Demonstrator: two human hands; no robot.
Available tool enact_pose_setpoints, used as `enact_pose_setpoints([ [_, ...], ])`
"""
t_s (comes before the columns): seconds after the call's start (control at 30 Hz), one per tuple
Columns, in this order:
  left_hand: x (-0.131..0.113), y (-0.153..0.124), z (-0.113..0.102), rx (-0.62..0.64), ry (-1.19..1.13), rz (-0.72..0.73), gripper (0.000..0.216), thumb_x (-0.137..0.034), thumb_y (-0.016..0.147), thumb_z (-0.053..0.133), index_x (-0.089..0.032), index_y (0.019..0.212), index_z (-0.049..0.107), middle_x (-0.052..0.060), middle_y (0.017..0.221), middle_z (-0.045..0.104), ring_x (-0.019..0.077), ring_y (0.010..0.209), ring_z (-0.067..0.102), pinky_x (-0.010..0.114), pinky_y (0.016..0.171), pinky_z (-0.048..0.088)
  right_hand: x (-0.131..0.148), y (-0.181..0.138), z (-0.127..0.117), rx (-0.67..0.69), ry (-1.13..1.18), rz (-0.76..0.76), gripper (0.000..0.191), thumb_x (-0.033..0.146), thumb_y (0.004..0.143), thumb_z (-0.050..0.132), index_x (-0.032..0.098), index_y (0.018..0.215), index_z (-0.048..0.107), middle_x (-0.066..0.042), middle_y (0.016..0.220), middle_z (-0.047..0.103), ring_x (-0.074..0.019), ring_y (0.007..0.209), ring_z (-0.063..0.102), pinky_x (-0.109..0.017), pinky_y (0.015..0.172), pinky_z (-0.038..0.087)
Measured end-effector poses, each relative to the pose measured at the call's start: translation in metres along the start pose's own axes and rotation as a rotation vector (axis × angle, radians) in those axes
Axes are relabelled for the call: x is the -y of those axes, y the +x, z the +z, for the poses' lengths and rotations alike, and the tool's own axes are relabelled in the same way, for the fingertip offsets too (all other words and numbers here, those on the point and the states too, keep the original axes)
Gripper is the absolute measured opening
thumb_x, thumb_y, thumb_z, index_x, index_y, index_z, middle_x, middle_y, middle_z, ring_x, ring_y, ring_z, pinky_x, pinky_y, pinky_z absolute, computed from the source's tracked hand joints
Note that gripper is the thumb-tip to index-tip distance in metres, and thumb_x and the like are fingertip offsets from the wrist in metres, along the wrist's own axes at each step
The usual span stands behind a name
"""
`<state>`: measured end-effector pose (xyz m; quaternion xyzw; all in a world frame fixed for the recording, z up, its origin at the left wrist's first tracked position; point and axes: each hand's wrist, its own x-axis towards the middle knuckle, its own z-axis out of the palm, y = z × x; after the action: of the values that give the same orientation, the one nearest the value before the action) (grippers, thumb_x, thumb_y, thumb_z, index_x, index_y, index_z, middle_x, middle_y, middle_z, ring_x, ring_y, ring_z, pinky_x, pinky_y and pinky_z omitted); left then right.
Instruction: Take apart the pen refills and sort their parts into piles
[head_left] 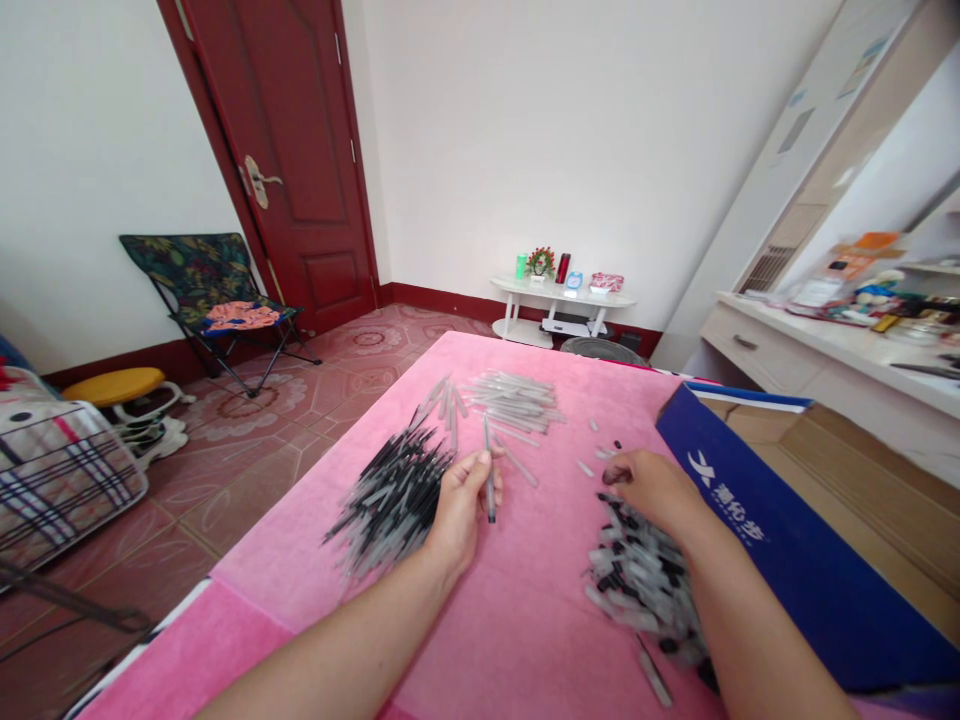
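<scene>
My left hand [471,495] is closed around a clear pen [490,490] with a dark lower end, held nearly upright above the cloth. Beside that wrist lies a heap of black pen refills [394,495], some in pale sleeves. Behind it, clear pen barrels [517,400] are spread in a loose pile. My right hand [643,485] has its fingers pinched together at the far edge of a mound of clear and black pen caps [645,570]. Whatever sits between those fingertips is too small and blurred to name. A few loose caps [585,468] lie just left of it.
A pink cloth [525,640] covers the table. The open blue cardboard box [795,540] stands close along my right forearm. Farther off are a white side table [562,293], a folding chair [236,315], a red door [289,150] and a cluttered white counter [840,330].
</scene>
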<state>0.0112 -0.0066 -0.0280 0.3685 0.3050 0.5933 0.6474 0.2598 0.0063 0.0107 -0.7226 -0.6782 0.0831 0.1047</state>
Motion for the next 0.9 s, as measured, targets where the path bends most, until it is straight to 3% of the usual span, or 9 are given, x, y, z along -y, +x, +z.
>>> enact_pose_setpoints([
  [0.2,-0.001,-0.001,0.001,0.013,0.020,-0.002,0.036,-0.042,0.075,0.053,-0.013,0.095,0.060,-0.002,0.057,0.046,0.0062,0.044,0.041,0.018,0.038,0.025,0.003,-0.004,-0.002,0.090,-0.036,0.020,0.022,0.011,0.054,0.055,0.025,0.065,0.068,-0.002,0.068,0.066,-0.0155,0.066,0.060,-0.022,0.055,0.036],
  [0.37,-0.002,-0.002,0.002,0.007,0.020,-0.019,0.037,-0.044,0.072,0.055,-0.013,0.093,0.061,-0.003,0.055,0.046,0.0060,0.043,0.040,0.018,0.038,0.025,0.007,-0.005,0.001,0.090,-0.039,0.034,0.019,0.013,0.057,0.054,0.024,0.067,0.067,-0.003,0.070,0.066,-0.0157,0.067,0.060,-0.022,0.055,0.037],
  [0.6,-0.001,-0.001,0.001,0.026,0.034,-0.021,0.036,-0.043,0.073,0.054,-0.013,0.093,0.060,-0.003,0.056,0.048,0.0058,0.044,0.041,0.019,0.041,0.027,0.012,0.005,0.015,-0.009,-0.041,-0.181,0.025,0.017,0.066,0.053,0.022,0.087,0.066,-0.005,0.096,0.063,-0.0180,0.092,0.054,-0.025,0.077,0.038],
  [0.73,0.000,-0.001,0.001,0.031,0.036,-0.025,0.036,-0.042,0.074,0.053,-0.014,0.094,0.060,-0.002,0.057,0.048,0.0060,0.044,0.042,0.019,0.041,0.027,0.017,0.005,0.020,-0.010,-0.049,-0.200,0.023,0.015,0.068,0.051,0.021,0.083,0.067,-0.005,0.097,0.062,-0.0185,0.096,0.052,-0.027,0.083,0.036],
  [0.9,0.001,-0.001,0.001,0.034,0.035,-0.026,0.036,-0.042,0.074,0.053,-0.013,0.094,0.060,-0.002,0.058,0.048,0.0064,0.044,0.041,0.019,0.041,0.027,0.017,0.003,0.029,-0.062,-0.064,-0.281,0.039,0.014,0.067,0.051,0.023,0.104,0.061,-0.006,0.110,0.057,-0.0196,0.101,0.050,-0.030,0.087,0.034],
])
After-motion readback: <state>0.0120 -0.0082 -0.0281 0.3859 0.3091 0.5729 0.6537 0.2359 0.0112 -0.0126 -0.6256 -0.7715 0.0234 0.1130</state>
